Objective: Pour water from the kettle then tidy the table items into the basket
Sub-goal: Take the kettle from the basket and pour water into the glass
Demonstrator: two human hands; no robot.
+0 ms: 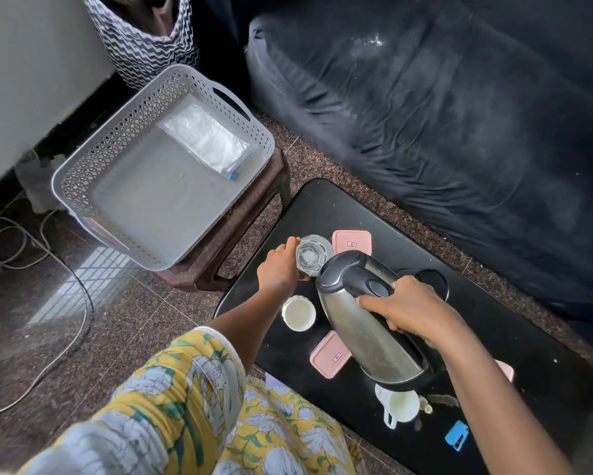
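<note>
A steel kettle (363, 323) with a black lid and handle is tilted over the black table (322, 207), its spout end close to a clear glass (311, 255). My right hand (408, 310) grips the kettle's handle. My left hand (279, 269) holds the glass from its left side. Two pink-lidded boxes lie on the table, one behind the glass (352, 241), one under the kettle's body (329, 354). A white cup (299, 313) stands by my left wrist, and a white mug (403, 406) near the front. The white lattice basket (117, 159) sits on a brown stool (247, 214) to the left.
A clear plastic packet (206, 138) lies inside the basket. A small blue object (457, 437) rests at the table's front edge. A dark sofa (442, 114) runs behind the table. Cables (31, 241) trail on the floor at left. A zigzag-patterned bag (144, 39) stands behind the basket.
</note>
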